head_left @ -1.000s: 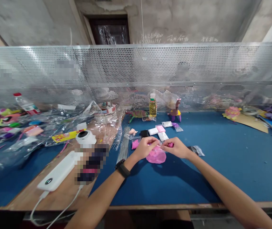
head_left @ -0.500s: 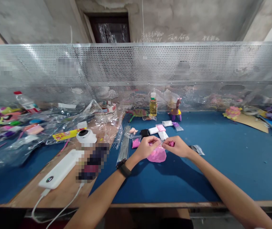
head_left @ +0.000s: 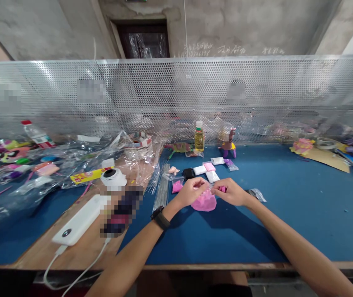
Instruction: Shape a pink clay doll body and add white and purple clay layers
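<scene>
My left hand [head_left: 191,192] is closed in a pinch at the upper edge of a rounded, thin pink piece [head_left: 204,203], which looks like soft modelling clay and hangs just over the blue mat. To its right my right hand [head_left: 231,192] has its fingertips pinched together near the same edge. A small darker pink clay lump [head_left: 222,189] shows within its curled fingers. What lies exactly between the fingertips is too small to make out. Beyond the hands lie a white packet [head_left: 212,177], a light pink packet [head_left: 209,166] and a bright pink packet [head_left: 177,187].
Thin wires [head_left: 161,187] lie left of my hands. Behind stand an oil-coloured bottle [head_left: 199,138] and a clay animal figure [head_left: 228,144]. A white power bank [head_left: 80,220], a phone [head_left: 122,212] and a white camera [head_left: 114,178] occupy the left, beside plastic wrap. A perforated metal screen [head_left: 164,86] borders the back.
The view has shifted slightly. Both hands stay almost in place at the pink piece, with the right fingers turned a little. A blurred tan shape has appeared at the far left edge.
</scene>
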Available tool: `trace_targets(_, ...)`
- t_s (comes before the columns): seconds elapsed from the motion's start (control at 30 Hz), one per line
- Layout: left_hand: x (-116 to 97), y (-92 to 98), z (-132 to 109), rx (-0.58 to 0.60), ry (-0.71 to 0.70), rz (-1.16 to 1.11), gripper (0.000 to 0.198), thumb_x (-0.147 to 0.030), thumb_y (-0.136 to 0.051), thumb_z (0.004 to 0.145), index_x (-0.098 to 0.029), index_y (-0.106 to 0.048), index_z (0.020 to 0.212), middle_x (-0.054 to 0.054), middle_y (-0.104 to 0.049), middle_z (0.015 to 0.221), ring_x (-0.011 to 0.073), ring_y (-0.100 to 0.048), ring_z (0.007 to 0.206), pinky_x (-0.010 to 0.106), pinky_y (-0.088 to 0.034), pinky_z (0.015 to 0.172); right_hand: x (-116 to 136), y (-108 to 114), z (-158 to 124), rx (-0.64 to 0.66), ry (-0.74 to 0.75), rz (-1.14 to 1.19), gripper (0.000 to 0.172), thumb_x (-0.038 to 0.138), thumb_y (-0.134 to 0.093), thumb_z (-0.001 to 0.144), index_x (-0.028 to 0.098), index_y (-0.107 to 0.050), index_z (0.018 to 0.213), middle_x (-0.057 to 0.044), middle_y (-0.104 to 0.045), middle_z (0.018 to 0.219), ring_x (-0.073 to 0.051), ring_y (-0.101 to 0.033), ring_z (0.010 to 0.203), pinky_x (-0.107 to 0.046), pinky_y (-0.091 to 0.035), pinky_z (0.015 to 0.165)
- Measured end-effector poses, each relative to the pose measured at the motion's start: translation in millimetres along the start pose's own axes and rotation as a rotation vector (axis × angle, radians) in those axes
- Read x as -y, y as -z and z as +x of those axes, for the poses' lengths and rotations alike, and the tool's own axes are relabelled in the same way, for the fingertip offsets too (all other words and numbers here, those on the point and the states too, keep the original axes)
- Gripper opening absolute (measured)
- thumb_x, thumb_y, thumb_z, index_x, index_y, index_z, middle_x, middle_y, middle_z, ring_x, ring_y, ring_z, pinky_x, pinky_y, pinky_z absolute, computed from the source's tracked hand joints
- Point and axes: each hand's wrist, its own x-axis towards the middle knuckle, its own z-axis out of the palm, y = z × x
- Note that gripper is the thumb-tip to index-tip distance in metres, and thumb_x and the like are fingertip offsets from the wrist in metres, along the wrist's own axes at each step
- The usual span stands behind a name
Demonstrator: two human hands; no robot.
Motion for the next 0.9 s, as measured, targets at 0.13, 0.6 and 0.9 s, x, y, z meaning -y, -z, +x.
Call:
trace_targets(0.13,-1.2,-0.3,-1.0,0.061,-0.041,0.056,0.034,-0.047,-0.061,0.091,-0.015,-0.072,0.089,0.008,-0.072,0.091,0.0201,-0.065,0.086,0.030,-0.049,0.080,0.0,0.6,0.0,-0.016,-0.012,0.043,0.039,0.047,-0.056,0.094,0.016,-0.072,0.076,-0.004,-0.068,0.069,-0.015,-0.055,0.063,-0.025,-0.040,0.061)
trace_targets(0.6,1.5,5.6,5.3,-0.254,-0.006,0.088,0.038,-0.045,-0.047,0.097,-0.017,-0.061,0.075,0.003,-0.064,0.072,0.0158,-0.057,0.068,0.026,-0.043,0.067,-10.6,9.3,1.4,-0.102,-0.142,-0.032,0.053,0.055,-0.043,0.098,0.015,-0.076,0.087,0.001,-0.051,0.057,-0.013,-0.044,0.056,-0.025,-0.030,0.053)
trace_targets(0.9,30.4,37.9,11.5,-0.595,-0.131,0.621,0.007,-0.023,-0.055,0.092,-0.020,-0.060,0.093,0.008,-0.068,0.095,0.0231,-0.061,0.092,0.034,-0.045,0.085,-41.5,9.5,1.1,-0.017,-0.429,-0.455,0.053,0.054,-0.068,0.084,0.026,-0.068,0.130,-0.004,-0.071,0.077,-0.022,-0.064,0.072,-0.026,-0.030,0.056)
